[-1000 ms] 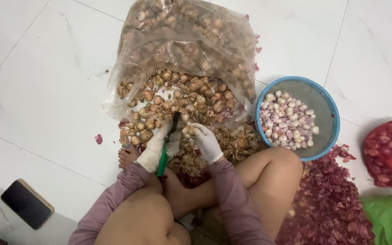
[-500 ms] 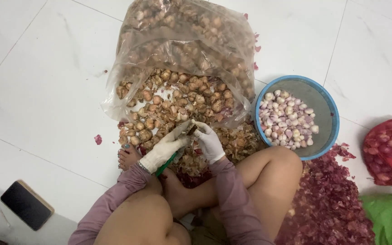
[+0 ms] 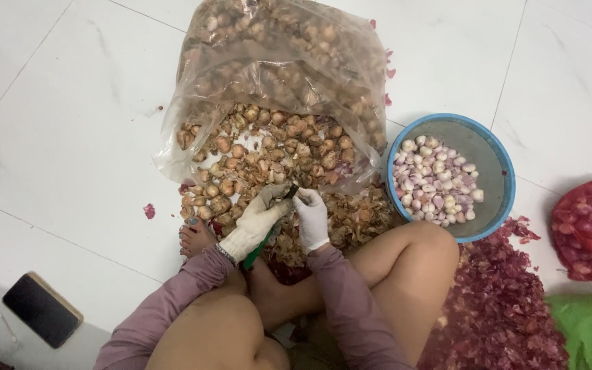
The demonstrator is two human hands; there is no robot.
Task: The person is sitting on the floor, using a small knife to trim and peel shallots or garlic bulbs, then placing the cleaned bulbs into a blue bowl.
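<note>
Gripping a green-handled knife (image 3: 263, 241), left hand (image 3: 258, 220); right hand (image 3: 311, 218) perhaps pinching a shallot.

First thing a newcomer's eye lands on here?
The clear plastic bag spilling brown unpeeled shallots across the white tiled floor, top centre. Below it, the gloved left hand and right hand meet over one shallot, the left with a green-handled knife. Right: a blue round bowl of peeled bulbs.
</note>
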